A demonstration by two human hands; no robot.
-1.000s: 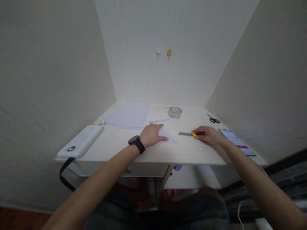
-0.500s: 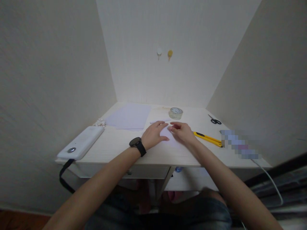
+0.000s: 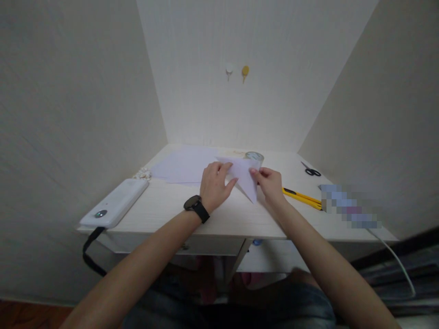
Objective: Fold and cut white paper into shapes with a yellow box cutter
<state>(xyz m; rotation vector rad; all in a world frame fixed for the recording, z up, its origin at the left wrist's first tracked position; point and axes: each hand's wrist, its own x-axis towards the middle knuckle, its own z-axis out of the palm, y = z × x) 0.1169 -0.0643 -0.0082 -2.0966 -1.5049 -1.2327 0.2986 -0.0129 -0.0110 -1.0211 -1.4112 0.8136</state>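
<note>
Nearest to the camera, both hands hold one folded paper piece (image 3: 244, 176) a little above the counter (image 3: 219, 219), near its front middle. The left hand (image 3: 214, 185), with a black watch (image 3: 195, 206) on the wrist, grips the left side of the piece between thumb and fingers. The right hand (image 3: 270, 185) pinches the right edge, with the fingers closed on the paper. The piece looks like a pointed, triangular shape with its tip down, so I judge that some folding or cutting is already done; how much shaping is left, the picture does not show.

Just to the right of the right hand lies the yellow utility knife (image 3: 302, 197), and no hand touches it. Farther back are the flat paper sheets (image 3: 185, 164), the tape roll (image 3: 254, 157) and the scissors (image 3: 311, 170).

Compared with one second ago, the right hand has left the knife and come over to the paper. Half a second ago the piece was lying flat under both hands; now it is lifted and tilted up.
</note>
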